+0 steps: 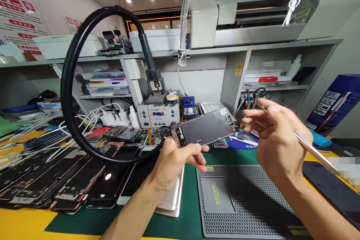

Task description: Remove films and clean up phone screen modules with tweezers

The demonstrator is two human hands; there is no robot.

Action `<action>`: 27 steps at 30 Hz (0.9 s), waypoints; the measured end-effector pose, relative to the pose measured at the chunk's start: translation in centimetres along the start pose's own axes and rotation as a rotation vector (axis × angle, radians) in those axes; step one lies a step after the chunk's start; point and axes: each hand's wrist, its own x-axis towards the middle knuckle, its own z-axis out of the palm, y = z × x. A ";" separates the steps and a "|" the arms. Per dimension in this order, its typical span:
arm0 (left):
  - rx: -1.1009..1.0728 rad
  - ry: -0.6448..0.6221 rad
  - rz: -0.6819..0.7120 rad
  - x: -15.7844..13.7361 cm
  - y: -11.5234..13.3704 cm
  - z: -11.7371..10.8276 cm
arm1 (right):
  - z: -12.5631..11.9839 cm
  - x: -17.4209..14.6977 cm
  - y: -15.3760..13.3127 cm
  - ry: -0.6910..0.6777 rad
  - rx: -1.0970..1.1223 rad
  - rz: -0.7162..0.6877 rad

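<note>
Bare forearms [137, 206], left grip [177, 159] pinching rectangular glossy phone panel [206, 127], right grip [281, 138] pinching slim metal tool [317, 152], honeycombed grey mat [253, 195]

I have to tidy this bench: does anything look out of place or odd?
Mainly the left side: the white cables lie tangled, and the stacked phone panels near them sit with uneven edges, which looks untidy. The display panel tilts, but the left hand holds it. No spill shows; fine damage is too small to judge.
</note>
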 end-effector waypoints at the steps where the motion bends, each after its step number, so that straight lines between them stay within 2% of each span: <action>1: 0.014 -0.017 0.010 0.0 0.0 -0.1 | 0.0 -0.2 -0.6 -0.046 -0.014 -0.011; 3: 0.044 -0.054 0.028 -0.1 -0.1 -0.2 | -0.1 -0.7 -1.6 -0.186 -0.025 0.027; 7: 0.048 -0.122 0.041 -0.2 0.0 -0.1 | -0.4 -1.7 -2.4 -0.525 -0.084 0.214; 9: 0.062 -0.142 0.041 -0.2 0.0 -0.1 | -0.5 -1.7 -2.3 -0.623 -0.153 0.214; 12: 0.102 -0.139 0.044 -0.4 0.2 0.1 | -0.5 -1.6 -1.9 -0.675 -0.206 0.175; 18: 0.216 -0.133 0.053 -0.5 0.4 0.4 | -0.2 -1.8 -1.7 -0.757 -0.249 0.358; 23: 0.238 -0.115 0.059 -0.4 0.3 0.5 | 0.0 -2.2 -1.6 -0.724 -0.195 0.416; 27: 0.217 -0.076 0.084 -0.3 0.1 0.4 | 0.2 -2.6 -1.2 -0.674 -0.189 0.383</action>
